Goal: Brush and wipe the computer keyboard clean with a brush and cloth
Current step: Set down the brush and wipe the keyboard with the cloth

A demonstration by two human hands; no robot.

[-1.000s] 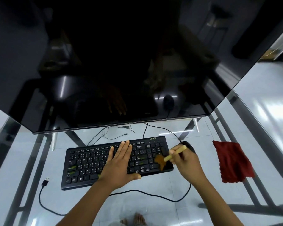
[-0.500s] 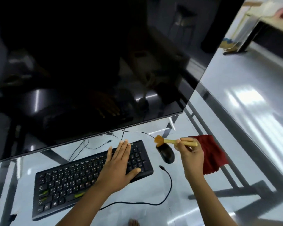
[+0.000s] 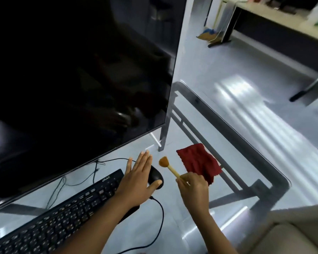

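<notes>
A black keyboard (image 3: 62, 219) lies on the glass table, running from the lower left up to the centre. My left hand (image 3: 136, 178) is flat with straight fingers, hovering over the keyboard's right end and a black mouse (image 3: 155, 176). My right hand (image 3: 193, 189) grips the wooden handle of a small brush (image 3: 166, 165), whose orange bristles point up and left, off the keyboard. A crumpled red cloth (image 3: 198, 163) lies on the glass just beyond my right hand.
A large dark monitor (image 3: 72, 79) fills the upper left, overhanging the keyboard. The mouse cable (image 3: 159, 222) loops across the glass table (image 3: 275, 173), whose rounded right edge is near. A beige seat (image 3: 292, 233) sits at the lower right.
The view has swung right. My right hand lifted the brush off the keyboard's right end and carried it toward the red cloth. My left hand slid from the keys to above the mouse.
</notes>
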